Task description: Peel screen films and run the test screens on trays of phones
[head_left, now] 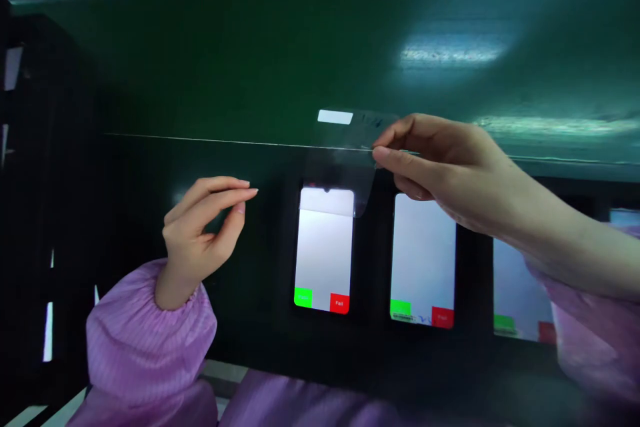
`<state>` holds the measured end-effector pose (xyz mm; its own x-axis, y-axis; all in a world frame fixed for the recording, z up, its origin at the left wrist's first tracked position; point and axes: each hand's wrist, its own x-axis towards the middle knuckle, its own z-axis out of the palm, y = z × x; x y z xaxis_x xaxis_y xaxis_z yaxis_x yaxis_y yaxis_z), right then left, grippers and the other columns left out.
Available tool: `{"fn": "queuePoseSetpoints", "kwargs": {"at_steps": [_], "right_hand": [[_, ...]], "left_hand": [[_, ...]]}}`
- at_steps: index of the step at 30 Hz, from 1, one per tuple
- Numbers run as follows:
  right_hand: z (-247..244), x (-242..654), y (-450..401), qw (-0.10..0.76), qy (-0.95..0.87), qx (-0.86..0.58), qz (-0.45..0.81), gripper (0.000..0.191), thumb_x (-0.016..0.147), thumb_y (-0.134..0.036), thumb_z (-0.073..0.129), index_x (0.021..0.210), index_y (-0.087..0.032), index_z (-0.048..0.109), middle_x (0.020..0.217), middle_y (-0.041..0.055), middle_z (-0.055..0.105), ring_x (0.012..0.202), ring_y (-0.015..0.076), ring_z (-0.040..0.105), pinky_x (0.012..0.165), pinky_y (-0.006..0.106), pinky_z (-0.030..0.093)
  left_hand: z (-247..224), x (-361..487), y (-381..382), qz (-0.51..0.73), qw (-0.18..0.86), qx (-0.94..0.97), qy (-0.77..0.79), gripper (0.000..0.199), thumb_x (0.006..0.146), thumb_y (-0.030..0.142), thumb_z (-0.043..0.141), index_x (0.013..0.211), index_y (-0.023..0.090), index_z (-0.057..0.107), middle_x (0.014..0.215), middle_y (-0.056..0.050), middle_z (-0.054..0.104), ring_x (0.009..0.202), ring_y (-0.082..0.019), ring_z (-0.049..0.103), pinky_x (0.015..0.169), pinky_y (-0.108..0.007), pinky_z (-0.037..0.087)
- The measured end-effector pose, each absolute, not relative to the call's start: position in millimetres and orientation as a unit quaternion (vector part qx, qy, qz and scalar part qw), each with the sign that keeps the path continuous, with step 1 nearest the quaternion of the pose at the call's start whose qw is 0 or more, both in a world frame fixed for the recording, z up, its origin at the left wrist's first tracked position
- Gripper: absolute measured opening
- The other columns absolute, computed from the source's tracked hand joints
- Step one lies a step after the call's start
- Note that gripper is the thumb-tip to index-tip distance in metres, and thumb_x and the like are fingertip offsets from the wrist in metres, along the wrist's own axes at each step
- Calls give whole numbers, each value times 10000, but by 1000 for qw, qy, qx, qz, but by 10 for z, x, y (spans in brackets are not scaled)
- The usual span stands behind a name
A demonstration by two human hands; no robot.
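From my remote seat on the head camera, I saw the right hand (440, 170) grasping a clear plastic film (357, 140) by one edge, its thumb and forefinger (384, 155) pinched on the sheet and the other fingers curled behind. The film hung in the air, its lower corner just over the top right of the leftmost smartphone (324, 250); I could not tell whether they touched. A small white tab (335, 117) sat at its far end, away from the pinch.

The left hand (200, 233) was released and held nothing that I could see, its fingers loosely curled in the air left of that phone.

I judged the film light, thin and floppy, and slippery on its face, so it would crease easily and pick up fingerprints. The white tab looked like the best place to take hold, with the edges as the alternative.

Two more smartphones, (423, 260) and (523, 290), stood in a row to the right against a dark panel (200, 360). Each lit screen showed a green button (303, 297) at lower left and a red "Fail" button (339, 303) at lower right. Lilac ribbed sleeves (150, 340) covered both forearms.
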<state>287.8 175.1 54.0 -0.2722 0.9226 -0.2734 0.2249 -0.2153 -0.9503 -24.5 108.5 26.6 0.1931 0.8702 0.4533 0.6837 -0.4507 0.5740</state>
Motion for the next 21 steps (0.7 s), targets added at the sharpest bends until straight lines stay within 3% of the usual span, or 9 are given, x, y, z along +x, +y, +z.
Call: {"fn": "queuePoseSetpoints", "kwargs": {"at_steps": [2,4,7,10,14,18,21], "right_hand": [[527,2877,1714,311,-543,-523,579,162,917,-356,779,918,-222,688,722,-38,550,498,53,423,411,225,303],[523,2875,1688,320,-546,-523,570,152,917,-347,778,904,-223,690,693,-42,536,485,56,425,402,226,305],[533,2877,1663,327,-552,-522,562,137,914,-332,776,902,-224,693,679,-42,531,478,61,432,393,229,305],[545,2881,1645,325,-556,-519,562,130,913,-326,773,904,-223,694,703,-33,552,487,63,442,393,228,313],[555,2887,1620,324,-558,-518,561,129,929,-324,756,901,-218,687,691,-35,540,497,66,438,401,232,307],[605,2901,1604,319,-545,-516,578,148,919,-316,784,919,-216,675,710,-40,523,520,64,419,422,250,284],[659,2908,1610,309,-544,-517,584,218,906,-380,813,934,-224,664,732,-37,523,543,77,415,441,271,296]], "left_hand": [[285,-250,1039,345,135,803,467,324,902,7,657,1105,239,756,1109,-18,706,939,-121,689,798,-264,585],[291,-229,969,297,152,846,415,325,923,34,615,1133,240,755,1107,-42,651,1002,-160,662,937,-369,581],[268,-134,821,227,159,883,378,375,939,99,568,1244,247,728,1176,-81,593,1070,-222,610,1094,-555,487],[221,2,641,187,139,893,385,454,926,171,570,1363,245,671,1273,-103,587,1094,-256,561,1159,-631,369],[182,85,411,197,144,902,355,439,888,220,578,1310,181,693,1190,-88,648,1025,-240,542,1231,-610,242],[198,-52,335,259,179,880,356,325,853,197,584,1134,208,745,1074,-69,629,979,-236,545,1214,-611,282],[210,-172,442,270,170,857,405,364,889,177,559,1213,209,723,1068,-75,551,1006,-242,552,1174,-600,319]]}}
